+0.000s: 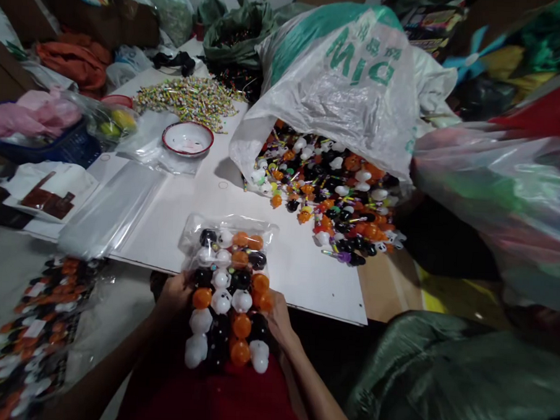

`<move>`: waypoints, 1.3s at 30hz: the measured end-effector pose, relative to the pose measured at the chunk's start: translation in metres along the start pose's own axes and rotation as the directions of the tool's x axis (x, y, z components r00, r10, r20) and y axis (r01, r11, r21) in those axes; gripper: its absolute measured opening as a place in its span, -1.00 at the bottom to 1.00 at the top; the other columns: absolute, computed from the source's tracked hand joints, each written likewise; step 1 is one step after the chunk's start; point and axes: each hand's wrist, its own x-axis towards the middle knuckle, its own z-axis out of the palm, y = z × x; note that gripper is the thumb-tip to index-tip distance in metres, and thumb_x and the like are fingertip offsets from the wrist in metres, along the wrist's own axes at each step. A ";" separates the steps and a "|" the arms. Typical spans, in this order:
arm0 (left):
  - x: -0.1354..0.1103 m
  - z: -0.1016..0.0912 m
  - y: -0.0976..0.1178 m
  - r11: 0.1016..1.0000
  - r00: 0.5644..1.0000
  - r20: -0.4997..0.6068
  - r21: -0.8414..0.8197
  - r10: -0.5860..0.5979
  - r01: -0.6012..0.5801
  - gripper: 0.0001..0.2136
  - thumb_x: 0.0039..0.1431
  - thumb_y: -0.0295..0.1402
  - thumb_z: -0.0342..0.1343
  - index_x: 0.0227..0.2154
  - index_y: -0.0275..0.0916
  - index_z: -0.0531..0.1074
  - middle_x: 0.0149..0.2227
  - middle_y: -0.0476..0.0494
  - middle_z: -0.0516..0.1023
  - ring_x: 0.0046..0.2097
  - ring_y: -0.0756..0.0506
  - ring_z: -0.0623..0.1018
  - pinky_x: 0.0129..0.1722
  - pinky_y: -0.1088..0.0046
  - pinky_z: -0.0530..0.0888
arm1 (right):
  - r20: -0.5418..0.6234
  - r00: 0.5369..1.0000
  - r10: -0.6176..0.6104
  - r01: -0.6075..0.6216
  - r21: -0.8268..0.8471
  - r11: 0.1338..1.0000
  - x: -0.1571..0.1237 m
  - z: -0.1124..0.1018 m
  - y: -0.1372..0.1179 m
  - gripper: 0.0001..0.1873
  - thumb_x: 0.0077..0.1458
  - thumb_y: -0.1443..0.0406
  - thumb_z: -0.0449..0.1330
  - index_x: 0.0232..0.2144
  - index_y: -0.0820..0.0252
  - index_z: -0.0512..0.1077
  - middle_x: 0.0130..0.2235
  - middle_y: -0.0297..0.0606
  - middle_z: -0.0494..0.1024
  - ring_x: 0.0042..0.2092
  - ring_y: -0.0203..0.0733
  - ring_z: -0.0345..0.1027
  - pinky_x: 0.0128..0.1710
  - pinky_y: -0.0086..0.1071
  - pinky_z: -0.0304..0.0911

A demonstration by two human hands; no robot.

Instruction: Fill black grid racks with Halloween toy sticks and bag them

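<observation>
A clear plastic packet (pixel 228 282) filled with orange, white and black ball-headed toys stands upright at the near edge of the white board (pixel 300 266). My left hand (pixel 174 295) grips its left side and my right hand (pixel 278 315) grips its right side, fingers closed on the plastic. The packet's open top rests on the board. Beyond it a large white and green sack (pixel 345 83) lies tipped over, spilling a heap of the same loose toys (pixel 327 193) onto the board.
A stack of empty clear bags (pixel 110 209) lies at the left of the board. Filled packets (pixel 28 329) lie at the lower left. A red-rimmed white bowl (pixel 188 138) and a pile of small sticks (pixel 189 98) sit farther back. Bags crowd the right side.
</observation>
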 end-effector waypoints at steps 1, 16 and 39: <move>-0.005 -0.001 -0.007 0.999 0.999 0.024 0.049 0.022 -0.023 -0.78 0.07 -0.22 0.09 -0.33 -0.24 0.49 -0.35 -0.16 0.60 -0.25 -0.20 0.57 -0.35 0.37 0.48 | 0.008 1.000 -0.005 0.005 -0.032 0.999 -0.008 0.001 0.002 -0.74 0.04 0.16 0.09 -0.59 0.16 0.31 -0.57 -0.34 0.40 -0.52 -0.26 0.22 -0.50 -0.43 0.15; 0.002 -0.008 0.050 0.735 0.731 -0.282 0.532 0.621 -0.420 -0.87 0.25 -0.32 0.04 -0.34 -0.21 0.45 -0.34 -0.09 0.56 -0.31 -0.03 0.57 -0.33 0.50 0.52 | -0.273 0.907 -0.320 0.321 -0.043 0.946 0.058 -0.039 -0.044 -0.91 0.11 0.26 0.23 -0.42 0.12 0.45 -0.34 -0.26 0.53 -0.31 -0.23 0.40 -0.33 -0.38 0.34; -0.054 -0.043 0.067 0.619 0.585 0.683 0.242 0.439 -0.747 -0.77 0.34 -0.50 -0.14 -0.43 -0.20 0.32 -0.37 -0.02 0.42 -0.35 0.00 0.40 -0.31 0.49 0.33 | 0.527 0.849 -0.041 0.005 0.070 0.998 -0.041 -0.092 -0.075 -0.64 0.19 0.02 0.24 -0.45 0.15 0.53 -0.39 -0.28 0.53 -0.30 -0.22 0.37 -0.28 -0.37 0.26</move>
